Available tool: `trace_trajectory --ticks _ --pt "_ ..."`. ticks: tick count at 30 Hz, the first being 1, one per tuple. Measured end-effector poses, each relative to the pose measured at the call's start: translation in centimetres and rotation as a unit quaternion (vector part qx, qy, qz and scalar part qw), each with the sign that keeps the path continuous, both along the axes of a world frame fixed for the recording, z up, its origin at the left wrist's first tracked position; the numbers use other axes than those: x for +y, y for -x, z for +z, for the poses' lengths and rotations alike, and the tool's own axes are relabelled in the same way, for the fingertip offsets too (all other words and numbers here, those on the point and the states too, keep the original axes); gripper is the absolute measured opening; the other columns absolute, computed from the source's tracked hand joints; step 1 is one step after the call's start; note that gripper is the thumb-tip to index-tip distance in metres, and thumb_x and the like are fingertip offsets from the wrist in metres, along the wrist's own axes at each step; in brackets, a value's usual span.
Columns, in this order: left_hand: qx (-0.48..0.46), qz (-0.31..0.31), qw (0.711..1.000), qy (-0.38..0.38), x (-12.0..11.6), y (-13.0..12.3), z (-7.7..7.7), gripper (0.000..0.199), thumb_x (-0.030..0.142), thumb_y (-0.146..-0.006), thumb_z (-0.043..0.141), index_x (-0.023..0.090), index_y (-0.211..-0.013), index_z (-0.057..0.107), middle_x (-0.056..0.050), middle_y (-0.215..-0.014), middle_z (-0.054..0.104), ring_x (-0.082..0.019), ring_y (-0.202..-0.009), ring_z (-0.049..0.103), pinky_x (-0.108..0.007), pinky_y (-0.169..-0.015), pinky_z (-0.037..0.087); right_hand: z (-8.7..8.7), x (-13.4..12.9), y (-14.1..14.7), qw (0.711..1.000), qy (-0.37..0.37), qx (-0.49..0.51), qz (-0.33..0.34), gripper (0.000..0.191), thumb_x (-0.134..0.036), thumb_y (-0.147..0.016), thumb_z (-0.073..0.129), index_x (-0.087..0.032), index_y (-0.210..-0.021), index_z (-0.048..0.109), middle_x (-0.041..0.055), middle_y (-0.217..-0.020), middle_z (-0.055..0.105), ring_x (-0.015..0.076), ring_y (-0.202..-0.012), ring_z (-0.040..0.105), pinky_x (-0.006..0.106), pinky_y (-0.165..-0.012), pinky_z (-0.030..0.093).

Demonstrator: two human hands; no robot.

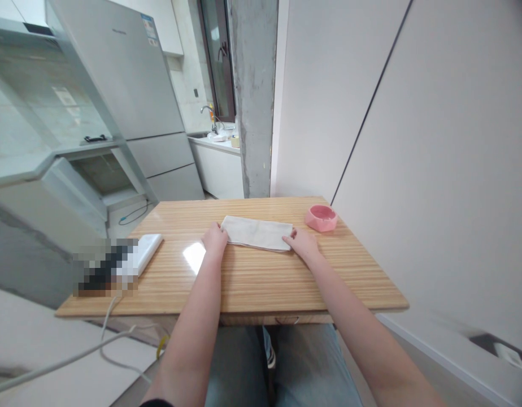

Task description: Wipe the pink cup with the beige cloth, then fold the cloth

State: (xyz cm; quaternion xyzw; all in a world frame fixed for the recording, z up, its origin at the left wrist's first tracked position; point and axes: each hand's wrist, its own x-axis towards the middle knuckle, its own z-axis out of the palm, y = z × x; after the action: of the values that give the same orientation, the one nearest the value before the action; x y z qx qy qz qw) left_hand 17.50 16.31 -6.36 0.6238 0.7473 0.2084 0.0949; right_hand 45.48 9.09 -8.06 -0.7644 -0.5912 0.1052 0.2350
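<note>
A folded white cloth (257,233) lies as a long narrow strip on the wooden table, tilted slightly down towards its right end. My left hand (215,238) has its fingers closed at the cloth's left end, thumb side against the edge. At the opposite end, my right hand (302,242) pinches the right edge between thumb and fingers. Between the two hands the strip looks flat and fairly straight. The undersides of the fingers are hidden.
A pink faceted bowl (322,219) stands at the table's back right. On the left lie a white power strip (147,252) and a blurred dark item (104,271); a cable (108,316) hangs over the edge. Beyond the wooden table (261,288) are a fridge (125,73) and wall panels.
</note>
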Motion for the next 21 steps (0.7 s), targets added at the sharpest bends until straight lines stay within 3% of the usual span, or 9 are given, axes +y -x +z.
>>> trace_trajectory --ticks 5,9,13,17,21 --pt "0.021 -0.022 1.0 -0.004 -0.1 -0.5 0.0 0.023 0.027 -0.083 0.043 0.019 -0.095 0.061 -0.015 -0.101 0.068 -0.031 -0.099 0.063 -0.038 -0.078 0.045 -1.3 0.9 0.2 0.986 -0.056 0.097 0.124 0.046 -0.033 -0.075 0.065 -0.018 -0.117 0.058 0.0074 -0.103 0.064 0.0175 -0.089 0.059 0.031 -0.082 0.044" --pt "0.031 -0.019 0.999 0.018 -0.3 -0.6 0.2 0.028 0.027 -0.083 0.041 0.019 -0.1 0.063 -0.016 -0.104 0.068 -0.03 -0.1 0.063 -0.038 -0.078 0.046 -1.7 1.4 0.6 0.968 -0.083 0.174 0.158 0.055 -0.021 -0.071 0.062 -0.016 -0.125 0.052 0.0048 -0.1 0.061 0.0115 -0.068 0.055 0.028 -0.073 0.049" --pt "0.021 -0.043 0.999 -0.013 -0.5 -0.7 0.4 0.029 0.024 -0.082 0.043 0.018 -0.102 0.063 -0.015 -0.105 0.068 -0.029 -0.101 0.063 -0.036 -0.08 0.047 -1.7 1.5 0.4 0.965 -0.127 0.202 0.107 0.044 -0.012 -0.072 0.049 -0.018 -0.115 0.057 0.0056 -0.104 0.061 0.0113 -0.068 0.057 0.029 -0.074 0.05" --pt "0.023 -0.047 0.999 -0.01 -0.7 -0.8 0.6 0.03 0.021 -0.082 0.043 0.017 -0.104 0.063 -0.016 -0.105 0.068 -0.027 -0.1 0.063 -0.034 -0.08 0.047 -1.3 1.0 -0.1 0.99 -0.11 0.082 0.038 0.031 -0.013 -0.075 0.051 -0.014 -0.104 0.061 0.0095 -0.102 0.062 0.0196 -0.091 0.058 0.032 -0.085 0.047" --pt "0.029 -0.046 0.999 -0.001 -0.6 -0.7 0.6 0.029 0.022 -0.081 0.047 0.016 -0.104 0.064 -0.016 -0.105 0.068 -0.027 -0.1 0.063 -0.033 -0.08 0.047 -0.8 0.4 -0.2 0.996 -0.078 -0.018 0.028 0.022 -0.022 -0.08 0.056 -0.015 -0.1 0.062 0.0104 -0.103 0.061 0.0208 -0.095 0.057 0.031 -0.086 0.043"
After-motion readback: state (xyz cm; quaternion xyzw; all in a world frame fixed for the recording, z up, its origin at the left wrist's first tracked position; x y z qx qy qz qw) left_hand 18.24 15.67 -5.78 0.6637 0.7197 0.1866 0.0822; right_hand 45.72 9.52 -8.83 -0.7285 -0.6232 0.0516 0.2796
